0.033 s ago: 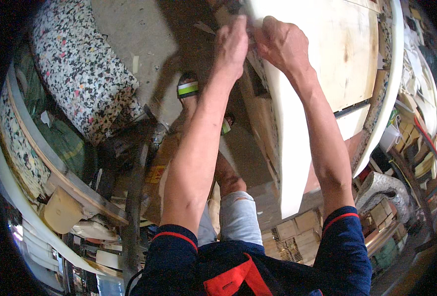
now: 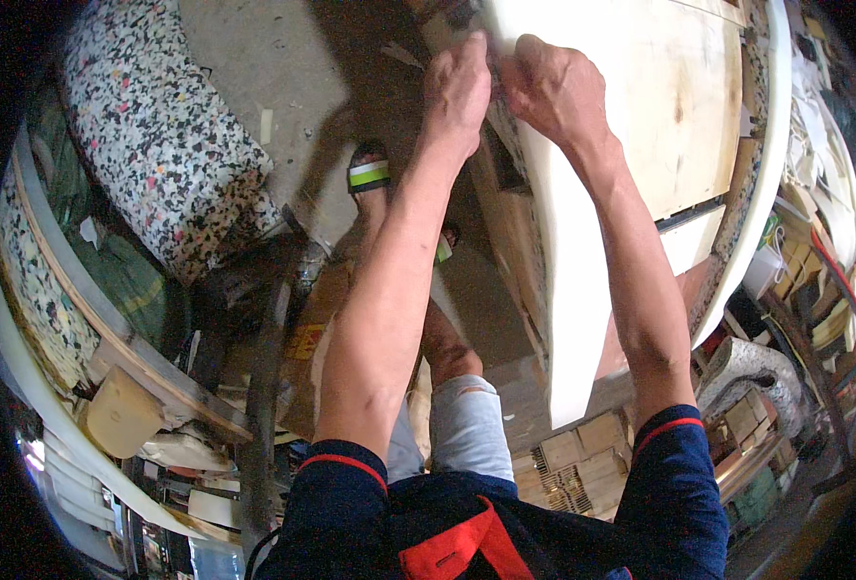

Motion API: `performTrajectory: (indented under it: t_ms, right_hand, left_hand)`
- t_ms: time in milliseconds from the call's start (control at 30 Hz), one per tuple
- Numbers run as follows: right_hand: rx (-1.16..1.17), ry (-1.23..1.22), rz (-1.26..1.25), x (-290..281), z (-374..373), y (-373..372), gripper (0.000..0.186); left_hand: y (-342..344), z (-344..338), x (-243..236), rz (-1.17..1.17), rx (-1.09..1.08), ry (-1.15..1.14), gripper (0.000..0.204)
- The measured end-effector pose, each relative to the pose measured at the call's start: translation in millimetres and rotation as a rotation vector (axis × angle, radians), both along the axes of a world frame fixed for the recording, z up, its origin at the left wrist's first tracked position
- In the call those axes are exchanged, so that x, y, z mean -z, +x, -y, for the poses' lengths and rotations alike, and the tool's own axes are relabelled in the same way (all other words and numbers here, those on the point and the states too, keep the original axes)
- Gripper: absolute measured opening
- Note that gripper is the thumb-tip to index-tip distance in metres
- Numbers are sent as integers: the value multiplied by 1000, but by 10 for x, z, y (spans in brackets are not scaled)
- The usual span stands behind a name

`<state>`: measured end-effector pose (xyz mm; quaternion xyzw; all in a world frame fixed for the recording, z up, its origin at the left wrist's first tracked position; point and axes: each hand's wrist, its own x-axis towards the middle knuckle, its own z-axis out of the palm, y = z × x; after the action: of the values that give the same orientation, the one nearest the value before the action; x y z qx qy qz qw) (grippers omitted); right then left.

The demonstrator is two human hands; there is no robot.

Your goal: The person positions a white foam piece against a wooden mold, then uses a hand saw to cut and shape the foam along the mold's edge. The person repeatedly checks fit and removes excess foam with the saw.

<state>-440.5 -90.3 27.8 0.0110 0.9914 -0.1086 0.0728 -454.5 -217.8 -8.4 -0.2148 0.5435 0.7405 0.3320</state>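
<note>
A long white foam strip (image 2: 565,280) runs over the edge of a wooden frame (image 2: 510,227), with a layer of speckled foam showing under it. My right hand (image 2: 556,89) is closed at the strip's left edge near the top, its fingers curled around that edge. Just left of it, on the frame's outer side, my left hand (image 2: 455,92) is also closed, thumb up. What the left fingers hold is hidden. The two hands are a short gap apart. Pale plywood panels (image 2: 684,111) fill the frame's inside.
A big speckled foam block (image 2: 162,126) stands at left on the concrete floor (image 2: 273,58). Below it curves another foam-edged wooden frame (image 2: 147,362). Small wood pieces (image 2: 583,449) lie low at the centre right. Foam scraps (image 2: 829,184) crowd the far right. My sandalled foot (image 2: 368,172) is between.
</note>
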Motion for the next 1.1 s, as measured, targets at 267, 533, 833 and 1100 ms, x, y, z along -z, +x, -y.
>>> performTrajectory:
  t_ms: [267, 533, 833, 1100]
  right_hand:
    - [156, -28, 31, 25, 79, -37, 31]
    - [150, -232, -1, -14, -71, -36, 25]
    - [24, -111, 55, 62, -42, -98, 17]
    - [4, -163, 18, 117, -92, -103, 17]
  left_hand:
    - [-95, -10, -92, -5, -34, 90, 66]
    - [-99, -7, -56, 18, -12, 121, 67]
    - [-147, 17, 126, -62, 27, 74, 39]
    - [-445, -13, 82, -358, 227, -309, 45]
